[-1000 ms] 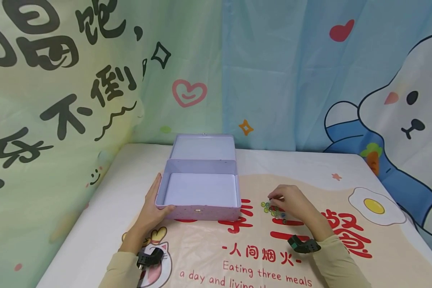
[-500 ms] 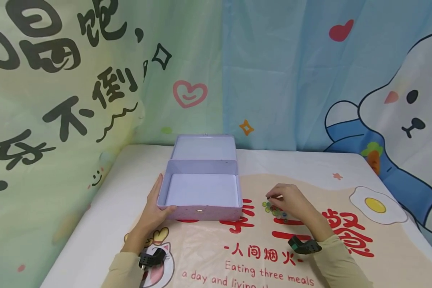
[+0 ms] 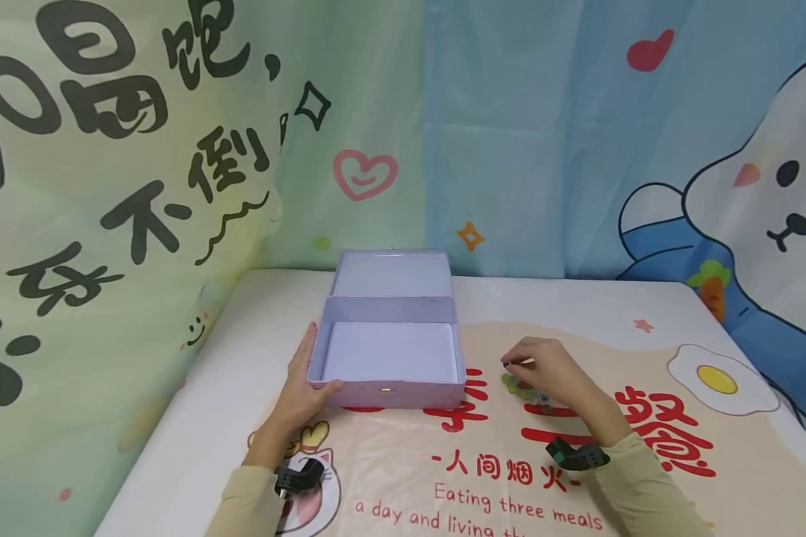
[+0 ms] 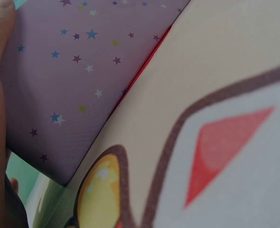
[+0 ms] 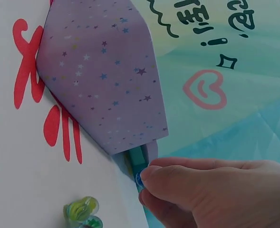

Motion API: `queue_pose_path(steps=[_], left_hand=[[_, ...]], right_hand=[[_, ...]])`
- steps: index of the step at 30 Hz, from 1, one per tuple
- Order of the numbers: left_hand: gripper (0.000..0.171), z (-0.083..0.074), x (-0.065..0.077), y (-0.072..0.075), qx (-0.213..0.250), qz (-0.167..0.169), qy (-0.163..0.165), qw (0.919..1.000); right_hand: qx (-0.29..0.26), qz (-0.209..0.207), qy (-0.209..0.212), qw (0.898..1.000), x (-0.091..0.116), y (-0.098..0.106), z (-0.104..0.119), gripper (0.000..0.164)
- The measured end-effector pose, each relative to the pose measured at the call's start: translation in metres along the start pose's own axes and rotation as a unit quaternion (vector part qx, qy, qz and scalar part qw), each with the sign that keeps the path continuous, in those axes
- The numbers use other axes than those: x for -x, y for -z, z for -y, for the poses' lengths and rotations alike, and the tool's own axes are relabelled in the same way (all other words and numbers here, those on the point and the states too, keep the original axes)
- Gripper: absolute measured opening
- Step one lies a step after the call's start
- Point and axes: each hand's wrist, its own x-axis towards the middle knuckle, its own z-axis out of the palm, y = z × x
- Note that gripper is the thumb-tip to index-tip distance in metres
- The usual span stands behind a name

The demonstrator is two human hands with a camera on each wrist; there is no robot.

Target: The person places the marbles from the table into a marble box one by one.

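A lilac tin box (image 3: 392, 394) with star print stands with its lid (image 3: 395, 274) folded back; its inside shows bare. My left hand (image 3: 304, 391) holds its front left corner, thumb at the front rim and fingers along the left side. Right of the box, my right hand (image 3: 554, 373) pinches a small blue glass marble (image 5: 140, 179) between thumb and fingertips. Just below that hand lies a cluster of green and clear marbles (image 3: 520, 388) on the mat, partly hidden by the hand. The right wrist view shows several of these marbles (image 5: 82, 209) near its bottom edge.
A printed beige mat (image 3: 389, 462) with red lettering covers the white table (image 3: 275, 298). Behind stands a printed curtain (image 3: 497, 149). A black band with a small camera (image 3: 300, 477) sits on the left wrist, and another camera (image 3: 578, 453) on the right wrist.
The head view has turned slightly left, so everything sits farther right. My right hand has risen a little from the marbles and shifted toward the box. My left hand stays on the box.
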Motion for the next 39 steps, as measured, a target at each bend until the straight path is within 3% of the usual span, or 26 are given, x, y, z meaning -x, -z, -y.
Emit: queue_pose_path(steps=[10, 22, 29, 39], left_hand=[[0.112, 0.000, -0.003, 0.000, 0.004, -0.002, -0.003, 1.0000], [0.113, 0.000, -0.004, 0.000, 0.002, -0.004, -0.010, 0.9999], [0.113, 0.001, -0.004, 0.000, 0.004, 0.000, -0.002, 1.0000], [0.112, 0.002, -0.002, 0.000, 0.003, 0.002, 0.003, 1.0000]], right_hand=[[-0.009, -0.017, 0.043, 0.999, -0.009, 0.010, 0.010, 0.016], [0.023, -0.003, 0.069, 0.997, -0.026, 0.016, 0.029, 0.014], [0.037, 0.026, 0.085, 0.995, -0.035, 0.023, 0.043, 0.015], [0.055, 0.066, 0.158, 0.984, -0.053, 0.031, 0.057, 0.014]])
